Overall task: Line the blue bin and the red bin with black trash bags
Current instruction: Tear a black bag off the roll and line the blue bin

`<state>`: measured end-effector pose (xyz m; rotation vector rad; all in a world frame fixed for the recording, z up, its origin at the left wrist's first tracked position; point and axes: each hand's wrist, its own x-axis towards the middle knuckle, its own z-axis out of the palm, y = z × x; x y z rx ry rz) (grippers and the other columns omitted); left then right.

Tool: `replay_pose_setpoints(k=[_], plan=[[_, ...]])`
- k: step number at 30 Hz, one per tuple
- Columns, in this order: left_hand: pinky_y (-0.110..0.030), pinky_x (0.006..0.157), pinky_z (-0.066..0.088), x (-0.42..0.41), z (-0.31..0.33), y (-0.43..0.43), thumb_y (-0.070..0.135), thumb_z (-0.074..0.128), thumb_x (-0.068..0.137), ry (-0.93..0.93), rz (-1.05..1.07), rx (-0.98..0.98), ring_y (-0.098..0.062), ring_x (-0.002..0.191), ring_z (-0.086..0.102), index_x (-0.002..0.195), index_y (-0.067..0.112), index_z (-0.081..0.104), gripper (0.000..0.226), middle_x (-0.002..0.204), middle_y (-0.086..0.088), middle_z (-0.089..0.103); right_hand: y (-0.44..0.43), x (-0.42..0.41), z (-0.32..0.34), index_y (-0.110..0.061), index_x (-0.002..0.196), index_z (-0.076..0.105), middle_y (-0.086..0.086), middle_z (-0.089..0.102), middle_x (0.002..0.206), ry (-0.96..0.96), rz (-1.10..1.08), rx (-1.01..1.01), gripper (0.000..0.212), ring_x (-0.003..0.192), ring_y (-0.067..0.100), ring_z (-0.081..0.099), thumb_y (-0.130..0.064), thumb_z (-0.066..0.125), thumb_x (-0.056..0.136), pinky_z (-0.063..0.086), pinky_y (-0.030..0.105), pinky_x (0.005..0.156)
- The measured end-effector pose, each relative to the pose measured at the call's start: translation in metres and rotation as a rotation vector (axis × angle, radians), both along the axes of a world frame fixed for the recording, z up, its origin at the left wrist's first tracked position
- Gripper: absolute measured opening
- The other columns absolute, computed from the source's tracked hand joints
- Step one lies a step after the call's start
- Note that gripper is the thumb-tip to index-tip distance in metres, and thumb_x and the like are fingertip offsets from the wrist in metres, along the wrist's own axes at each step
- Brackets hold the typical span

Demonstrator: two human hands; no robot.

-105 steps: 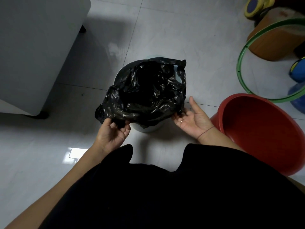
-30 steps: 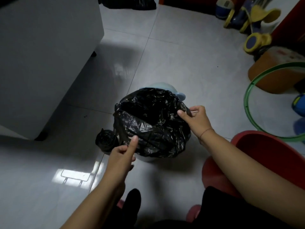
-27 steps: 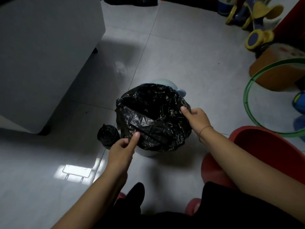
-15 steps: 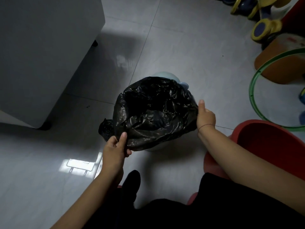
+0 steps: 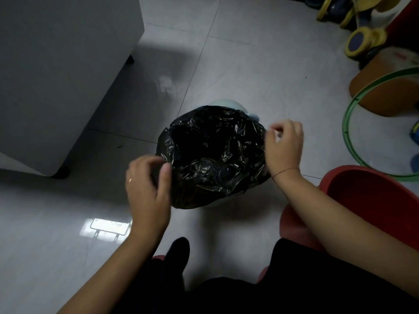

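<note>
**Black Liner Draped Over Blue Bin, Both Hands at Its Rim**

The crinkled black plastic trash bag [image 5: 215, 155] sits in the round pale-blue plastic bin [image 5: 223, 103] on the tiled floor [image 5: 249, 71], its mouth open and draped over the rim. The left hand [image 5: 145, 189] has its grip clamped on the bag's left edge. The right hand [image 5: 284, 146] curls at the right edge, but blur prevents telling whether its grip holds the bag. The round red plastic bin [image 5: 371, 200] stands nearby, interior bare
</note>
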<state>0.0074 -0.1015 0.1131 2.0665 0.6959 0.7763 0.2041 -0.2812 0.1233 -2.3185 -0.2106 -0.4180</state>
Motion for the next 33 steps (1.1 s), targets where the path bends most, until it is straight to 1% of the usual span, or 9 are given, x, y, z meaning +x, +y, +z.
replay_pose_setpoints(k=[2, 6, 11, 14, 16, 22, 25, 29, 33], plan=[[-0.035, 0.095, 0.033, 0.018, 0.015, -0.003, 0.039, 0.041, 0.093, 0.055, -0.175, 0.243, -0.019, 0.111, 0.051, 0.101, 0.018, 0.065, 0.033, 0.113, 0.0, 0.061, 0.021, -0.012, 0.017, -0.01, 0.088, 0.064, 0.002, 0.058, 0.092, -0.049, 0.481, -0.056, 0.014, 0.097, 0.022, 0.054, -0.016, 0.051, 0.087, 0.043, 0.034, 0.087], [-0.035, 0.111, 0.013, 0.045, 0.007, 0.001, 0.059, 0.025, 0.092, 0.242, -0.331, 0.441, -0.021, 0.134, 0.04, 0.118, 0.021, 0.064, 0.06, 0.133, 0.0, 0.057, 0.05, -0.032, 0.009, -0.007, 0.12, 0.056, 0.01, 0.058, 0.125, 0.572, 1.079, -0.414, 0.031, 0.114, 0.018, 0.051, -0.025, 0.04, 0.099, 0.035, 0.035, 0.106], [-0.042, 0.115, 0.002, 0.048, -0.019, 0.022, 0.071, 0.01, 0.087, 0.417, -0.441, 0.448, -0.019, 0.143, 0.024, 0.094, 0.023, 0.074, 0.081, 0.131, 0.004, 0.058, 0.055, -0.021, -0.002, -0.021, 0.143, 0.038, 0.003, 0.037, 0.15, 1.013, 1.083, -0.849, 0.056, 0.139, 0.019, 0.031, -0.05, 0.022, 0.099, 0.016, 0.032, 0.117], [-0.045, 0.114, 0.019, 0.049, -0.022, 0.029, 0.07, 0.007, 0.089, 0.376, -0.538, 0.413, -0.023, 0.138, 0.033, 0.083, 0.016, 0.078, 0.089, 0.112, 0.002, 0.068, 0.058, -0.011, -0.004, -0.022, 0.145, 0.035, 0.001, 0.04, 0.147, 1.204, 0.954, -0.743, 0.067, 0.135, 0.018, 0.037, -0.063, 0.026, 0.092, 0.024, 0.029, 0.113], [-0.034, 0.109, 0.027, 0.048, -0.02, 0.032, 0.069, 0.007, 0.09, 0.37, -0.587, 0.391, -0.021, 0.135, 0.035, 0.083, 0.014, 0.079, 0.091, 0.109, 0.002, 0.068, 0.056, -0.018, -0.004, -0.023, 0.146, 0.034, 0.0, 0.041, 0.147, 1.239, 0.92, -0.712, 0.071, 0.133, 0.018, 0.04, -0.067, 0.029, 0.089, 0.027, 0.029, 0.112], [-0.021, 0.091, 0.034, 0.041, -0.012, 0.031, 0.064, 0.012, 0.094, 0.305, -0.676, 0.396, -0.015, 0.12, 0.049, 0.077, 0.014, 0.077, 0.084, 0.102, 0.004, 0.069, 0.035, -0.068, -0.008, -0.027, 0.147, 0.027, -0.006, 0.034, 0.147, 1.479, 1.073, -0.673, 0.056, 0.132, 0.006, 0.032, -0.05, 0.029, 0.097, 0.022, 0.024, 0.112], [-0.026, 0.095, 0.032, 0.045, -0.005, 0.031, 0.054, 0.025, 0.097, 0.209, -0.657, 0.472, -0.019, 0.111, 0.056, 0.078, 0.014, 0.075, 0.067, 0.099, 0.004, 0.07, 0.04, -0.059, -0.016, -0.015, 0.139, 0.043, 0.005, 0.047, 0.141, 1.167, 1.082, -0.568, 0.043, 0.131, 0.018, 0.042, -0.032, 0.034, 0.101, 0.027, 0.033, 0.114], [-0.034, 0.104, 0.019, 0.061, 0.006, 0.028, 0.044, 0.041, 0.091, 0.212, -0.587, 0.521, -0.019, 0.125, 0.045, 0.095, 0.025, 0.069, 0.034, 0.125, 0.006, 0.059, 0.045, -0.036, -0.027, -0.02, 0.141, 0.039, 0.006, 0.036, 0.147, 0.515, 1.1, -0.837, 0.047, 0.13, 0.029, 0.038, -0.022, 0.045, 0.094, 0.028, 0.036, 0.112], [-0.042, 0.116, 0.002, 0.068, -0.006, 0.028, 0.059, 0.033, 0.087, 0.412, -0.699, 0.557, -0.017, 0.145, 0.013, 0.129, 0.031, 0.055, 0.055, 0.153, 0.006, 0.031, 0.041, -0.032, -0.047, -0.03, 0.149, 0.013, 0.007, 0.004, 0.158, 0.471, 1.172, -1.343, 0.084, 0.137, 0.036, 0.021, -0.05, 0.06, 0.082, 0.013, 0.055, 0.113]])
